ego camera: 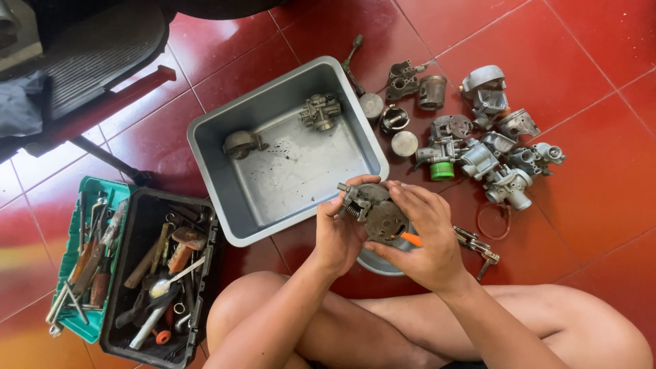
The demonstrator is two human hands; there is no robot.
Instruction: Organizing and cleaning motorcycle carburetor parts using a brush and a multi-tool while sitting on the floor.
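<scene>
Holding a carburettor up over the lap for a close look

Sitting on the red tile floor [581, 225], a person has a grimy metal carburettor [374, 212] lifted between both hands, above the knees and just in front of the grey plastic tub [205, 147]. The left hand [339, 236] wraps its fingers [331, 205] round the near-left side of the part, closed on it so that it cannot turn. The right hand [427, 236] cups it from the other side, the thumb lying across the round face and the fingers curled over the top edge; the same hand seems also to pinch a tool with an orange handle [411, 239], whose tip is hidden under the palm. Held this way, the round face is turned up toward the eyes, which looks like the reason for the raised, two-handed grip.

Beyond the fingertips, inside the tub, lie another small carburettor [320, 111] and a rounded metal cap [241, 143], probably kept there so that dirt and drips stay contained. Past the right fingers a cluster of spare carburettor parts [488, 147] is spread out on the tiles. Just beside the right wrist lie pliers [476, 244] and a thin wire ring [493, 222]. Well to the left of the left elbow stands an open black toolbox [160, 273] with its green tray [82, 273], both full of hand tools.
</scene>
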